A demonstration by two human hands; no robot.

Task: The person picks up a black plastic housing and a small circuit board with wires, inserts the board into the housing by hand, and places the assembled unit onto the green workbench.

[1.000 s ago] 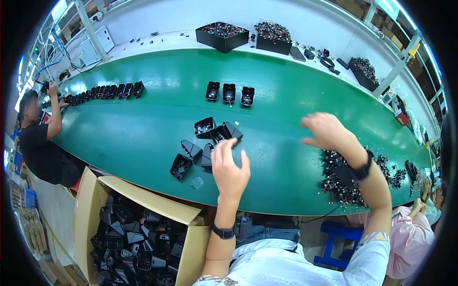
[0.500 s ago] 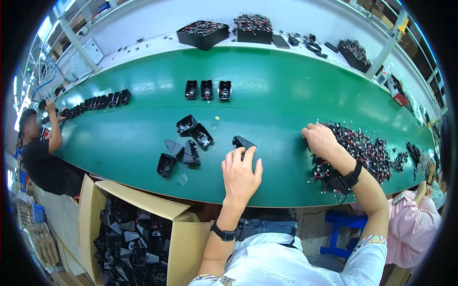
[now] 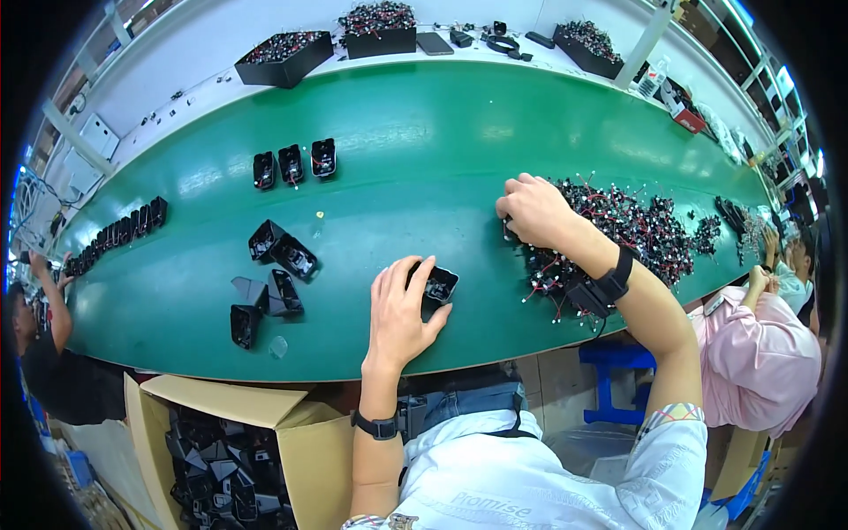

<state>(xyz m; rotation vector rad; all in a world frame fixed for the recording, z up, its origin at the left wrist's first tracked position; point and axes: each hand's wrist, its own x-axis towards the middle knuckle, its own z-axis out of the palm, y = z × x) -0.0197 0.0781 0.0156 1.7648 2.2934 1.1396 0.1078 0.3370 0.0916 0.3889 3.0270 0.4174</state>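
Observation:
My left hand [image 3: 399, 311] grips a small black plastic housing [image 3: 441, 284] at the table's near side, its thumb and fingers round the edges. The housing's hollow side faces up, with something pale inside. My right hand [image 3: 537, 210] is at the left edge of a big heap of small wired parts [image 3: 636, 225], black and red leads with white ends. Its fingers are curled closed, and a dark bit shows beneath them, too small to name. To the left of my left hand lie several loose black housings [image 3: 293, 256], some hollow side up, some tipped over.
Three housings [image 3: 291, 166] stand in a row farther back on the green table [image 3: 424, 124]. A long row of housings [image 3: 119, 234] runs toward a co-worker [image 3: 62, 353] at left. An open carton [image 3: 225, 402] of housings stands before the table. Black bins [image 3: 284, 64] line the back shelf.
The view has shifted right, so things appear farther left. The housing in my left hand has turned from its outer side to hollow side up. My right hand stays by the heap's left edge.

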